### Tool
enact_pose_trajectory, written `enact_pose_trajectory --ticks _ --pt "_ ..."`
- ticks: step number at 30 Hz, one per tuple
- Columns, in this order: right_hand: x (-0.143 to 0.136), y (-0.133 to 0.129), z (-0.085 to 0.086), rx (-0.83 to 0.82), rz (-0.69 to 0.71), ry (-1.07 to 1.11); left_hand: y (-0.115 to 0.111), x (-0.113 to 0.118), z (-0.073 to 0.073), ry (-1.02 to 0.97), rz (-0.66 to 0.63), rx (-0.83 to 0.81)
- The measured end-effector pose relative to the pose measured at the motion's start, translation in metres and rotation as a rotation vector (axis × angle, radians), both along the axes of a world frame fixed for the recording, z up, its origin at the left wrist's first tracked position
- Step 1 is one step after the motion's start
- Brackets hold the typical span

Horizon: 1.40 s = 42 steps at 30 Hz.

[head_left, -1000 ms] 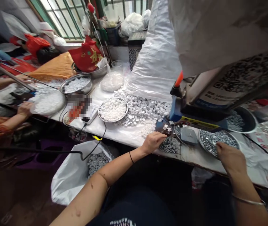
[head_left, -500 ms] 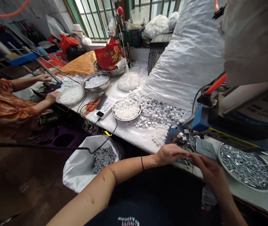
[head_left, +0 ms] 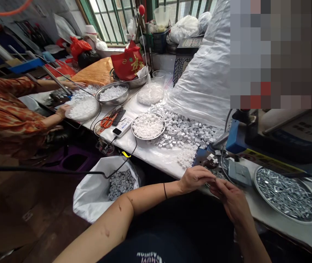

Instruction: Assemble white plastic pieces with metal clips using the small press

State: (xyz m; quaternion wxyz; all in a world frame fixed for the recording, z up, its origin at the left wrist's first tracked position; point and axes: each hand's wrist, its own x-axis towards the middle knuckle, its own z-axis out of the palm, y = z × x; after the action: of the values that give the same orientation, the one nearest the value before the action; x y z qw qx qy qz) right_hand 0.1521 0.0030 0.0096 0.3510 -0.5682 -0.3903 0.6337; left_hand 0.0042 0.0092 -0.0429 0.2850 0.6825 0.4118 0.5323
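At the table's front edge, my left hand (head_left: 196,179) is closed, thumb and fingers pinched together. Its fingertips meet those of my right hand (head_left: 230,197), which is also pinched closed. Whatever lies between the fingertips is too small to make out. Just beyond my hands sits a small dark machine bed (head_left: 203,157) with a few white pieces on it. A pile of tiny white parts (head_left: 186,156) lies left of it, and behind spreads a heap of small grey-and-white square pieces (head_left: 185,129). To the right stands a round tray of metal pins or screws (head_left: 285,193).
A blue-and-black machine (head_left: 276,138) overhangs the right side. A bowl of white parts (head_left: 148,126) stands mid-table, near orange-handled scissors (head_left: 107,122). Below the edge is a white sack of grey pieces (head_left: 90,195). A co-worker's hand (head_left: 62,110) touches a white-filled bowl (head_left: 82,109) at left.
My right hand has moved left and inward, its fingers still meeting those of my left hand, which has barely shifted. The co-worker's far hand has reached farther right over the white pieces.
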Motion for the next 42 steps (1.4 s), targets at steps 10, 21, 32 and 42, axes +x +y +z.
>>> enact_pose_trajectory --ticks 10,21,32,42 --pt "-0.013 -0.011 -0.015 0.367 -0.008 -0.298 -0.014 -0.005 0.024 -0.294 0.052 -0.404" --pt "0.098 0.022 -0.016 0.767 -0.186 -1.422 -0.005 -0.021 0.002 0.07 0.119 -0.261" --pt "0.151 0.041 -0.037 0.378 -0.131 -1.583 -0.013 -0.018 0.002 0.122 0.131 -0.303" --pt "0.121 0.014 -0.025 0.663 -0.329 -1.059 -0.009 -0.012 0.004 0.376 0.094 -0.002"
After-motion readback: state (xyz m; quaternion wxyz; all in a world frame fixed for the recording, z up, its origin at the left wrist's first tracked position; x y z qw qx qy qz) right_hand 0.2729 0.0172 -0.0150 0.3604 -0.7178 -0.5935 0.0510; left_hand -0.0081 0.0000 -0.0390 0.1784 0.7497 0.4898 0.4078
